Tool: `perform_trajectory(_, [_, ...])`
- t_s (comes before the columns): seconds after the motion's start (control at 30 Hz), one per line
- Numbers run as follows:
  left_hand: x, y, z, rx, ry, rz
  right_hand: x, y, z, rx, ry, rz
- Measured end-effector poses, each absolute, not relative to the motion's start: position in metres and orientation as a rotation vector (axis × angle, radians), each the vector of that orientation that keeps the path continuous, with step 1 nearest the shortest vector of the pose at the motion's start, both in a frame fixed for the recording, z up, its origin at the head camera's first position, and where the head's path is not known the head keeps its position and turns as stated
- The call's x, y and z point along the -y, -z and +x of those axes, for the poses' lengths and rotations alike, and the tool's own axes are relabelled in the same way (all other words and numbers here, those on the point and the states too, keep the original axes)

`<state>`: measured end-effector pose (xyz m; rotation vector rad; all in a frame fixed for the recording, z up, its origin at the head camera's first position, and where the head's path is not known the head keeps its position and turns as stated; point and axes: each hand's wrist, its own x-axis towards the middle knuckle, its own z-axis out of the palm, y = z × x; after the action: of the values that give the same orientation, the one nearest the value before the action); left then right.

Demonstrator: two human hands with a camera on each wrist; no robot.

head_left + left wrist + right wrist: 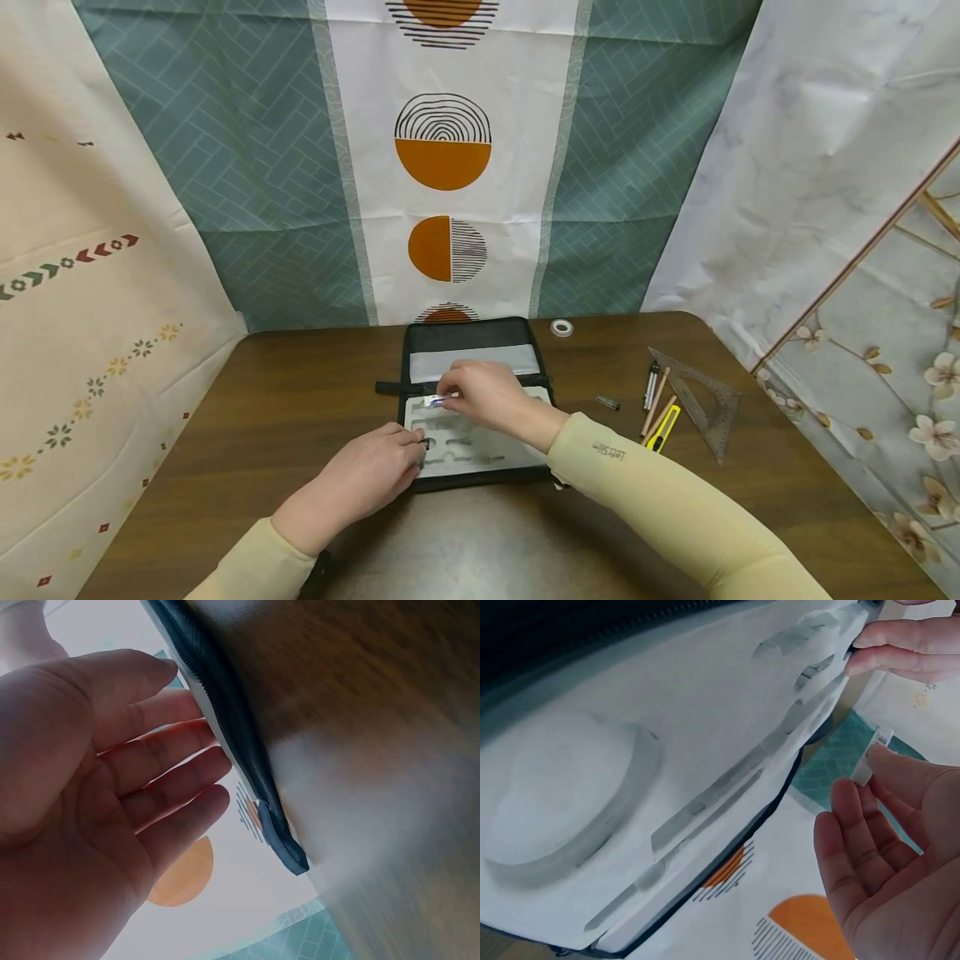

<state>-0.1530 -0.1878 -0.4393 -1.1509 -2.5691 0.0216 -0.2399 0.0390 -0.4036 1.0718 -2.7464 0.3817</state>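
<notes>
A black zip case (468, 336) lies unfolded, its white foam insert (525, 442) cut with several shaped slots. Above the far left part of the foam, my right hand (489, 398) pinches a small white eraser (862, 774) between thumb and fingertips; a barcode shows on its end. My left hand (371, 468) rests at the left edge of the case with relaxed, nearly straight fingers. Beside its fingertips, a small dark piece (426, 443) shows at a slot in the foam. In the left wrist view, the fingertips touch the zipped border (232, 720).
To the right lie a clear set square (693, 387), a yellow utility knife (663, 428), pencils (657, 410) and a compass (650, 385). A short grey tube (608, 402) lies nearer the case. A white tape roll (562, 327) sits at the table's back edge.
</notes>
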Motion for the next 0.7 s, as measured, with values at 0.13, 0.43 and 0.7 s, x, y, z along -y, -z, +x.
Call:
perform_trajectory(0.13, [0.188, 0.438, -0.152, 2.563, -0.021, -1.146, -0.032, 0.405, -0.243, 2.780, -0.354, 1.052])
perform_trajectory(0.43, [0.187, 0.436, -0.151, 2.612, -0.024, -1.137, -0.018, 0.412, -0.249, 2.816, -0.299, 1.031])
perform_trajectory(0.7, [0.188, 0.438, -0.152, 2.591, -0.018, -1.138, -0.011, 0.420, -0.255, 2.853, -0.270, 1.022])
